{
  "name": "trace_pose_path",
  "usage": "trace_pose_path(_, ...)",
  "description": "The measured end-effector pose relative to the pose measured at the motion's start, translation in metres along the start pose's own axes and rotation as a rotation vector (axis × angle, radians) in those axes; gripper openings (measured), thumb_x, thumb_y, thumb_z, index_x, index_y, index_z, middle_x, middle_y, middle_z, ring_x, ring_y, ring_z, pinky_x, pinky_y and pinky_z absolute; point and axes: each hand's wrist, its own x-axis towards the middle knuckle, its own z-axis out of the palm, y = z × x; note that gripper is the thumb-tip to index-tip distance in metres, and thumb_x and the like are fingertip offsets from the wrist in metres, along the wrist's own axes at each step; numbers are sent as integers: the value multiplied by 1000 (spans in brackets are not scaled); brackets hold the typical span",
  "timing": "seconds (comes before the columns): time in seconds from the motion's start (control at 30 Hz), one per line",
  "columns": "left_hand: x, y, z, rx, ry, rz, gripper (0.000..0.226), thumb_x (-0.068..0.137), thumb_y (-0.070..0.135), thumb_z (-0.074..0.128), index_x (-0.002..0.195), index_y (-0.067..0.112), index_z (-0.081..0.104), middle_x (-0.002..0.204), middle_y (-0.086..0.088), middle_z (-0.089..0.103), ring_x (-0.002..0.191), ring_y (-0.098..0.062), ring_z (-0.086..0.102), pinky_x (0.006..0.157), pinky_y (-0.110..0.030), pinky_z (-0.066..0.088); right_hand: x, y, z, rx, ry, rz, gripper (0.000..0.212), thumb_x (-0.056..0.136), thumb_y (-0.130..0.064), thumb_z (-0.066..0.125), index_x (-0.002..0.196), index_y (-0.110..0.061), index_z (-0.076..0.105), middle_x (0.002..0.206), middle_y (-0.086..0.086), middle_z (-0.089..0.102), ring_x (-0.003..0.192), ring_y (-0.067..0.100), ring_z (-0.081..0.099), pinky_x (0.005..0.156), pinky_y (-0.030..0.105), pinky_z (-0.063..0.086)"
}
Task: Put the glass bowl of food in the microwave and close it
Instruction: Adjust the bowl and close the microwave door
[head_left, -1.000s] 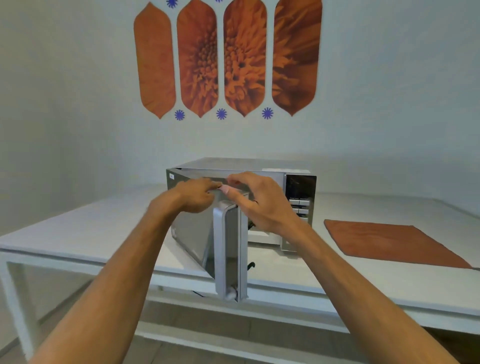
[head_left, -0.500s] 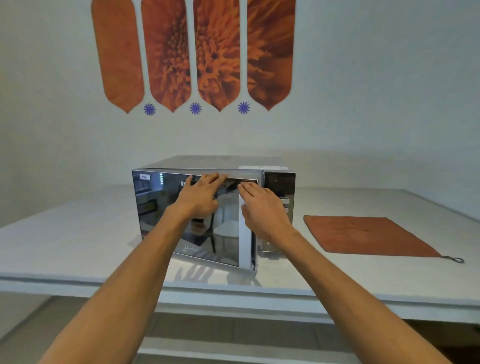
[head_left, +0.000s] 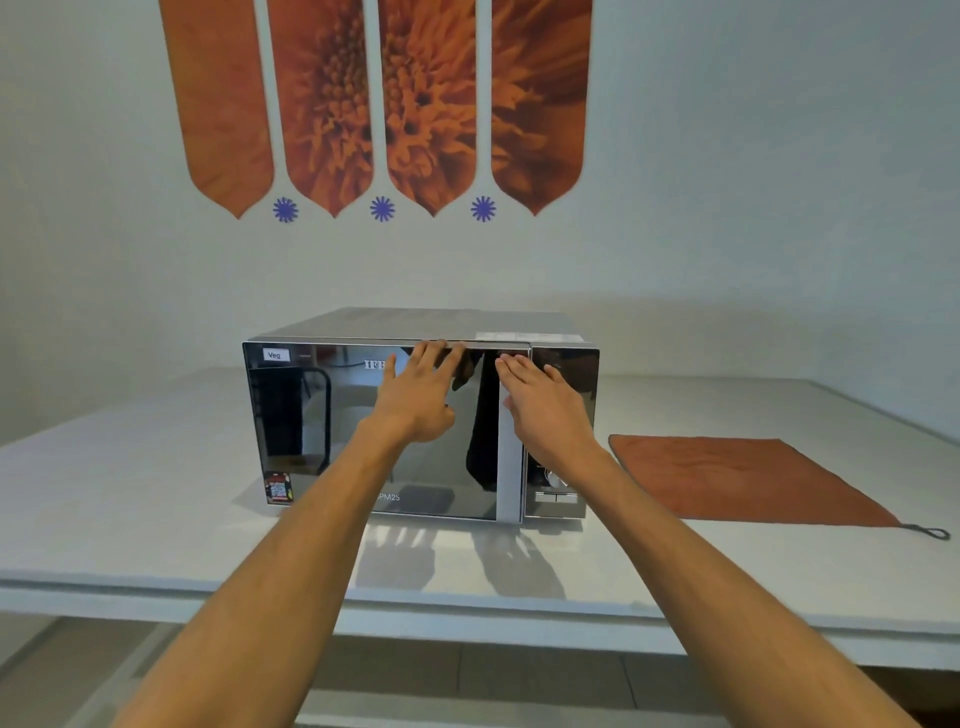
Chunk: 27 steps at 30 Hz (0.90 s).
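A silver microwave (head_left: 332, 415) with a mirrored door stands on the white table (head_left: 130, 519). Its door lies flush with the front, closed. My left hand (head_left: 421, 395) rests flat on the upper middle of the door, fingers spread. My right hand (head_left: 545, 405) lies flat against the door's right edge, by the silver handle strip (head_left: 510, 478), fingers extended. Neither hand holds anything. The glass bowl of food is not visible; the mirrored door hides the inside.
An orange cloth mat (head_left: 743, 478) with a small loop lies on the table to the right of the microwave. The control panel (head_left: 558, 499) is partly covered by my right wrist. Orange flower panels (head_left: 379, 104) hang on the wall behind.
The microwave door swung from wide open to fully closed, pushed by both hands. My hands went from gripping its top edge to lying flat on its front.
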Motion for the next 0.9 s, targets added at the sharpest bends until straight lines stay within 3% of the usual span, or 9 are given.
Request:
trace_pose_path(0.43, 5, 6, 3, 10, -9, -18, 92, 86, 25, 60, 156, 22, 0, 164, -7, 4, 153, -27, -2, 120, -55, 1, 2, 2, 10, 95, 30, 60, 54, 102, -13, 41, 151, -15, 20, 159, 1, 21, 147, 16, 15, 118, 37, 15)
trace_pose_path(0.9, 6, 0, 5, 38, -38, 7, 97, 85, 25, 60, 155, 23, -7, 166, -7, -6, 153, -26, -10, 118, -55, -7, 4, -3, 31, 83, 76, 139, 64, 97, -14, 52, 151, -18, 18, 159, 0, 22, 147, 16, 15, 115, 36, 10)
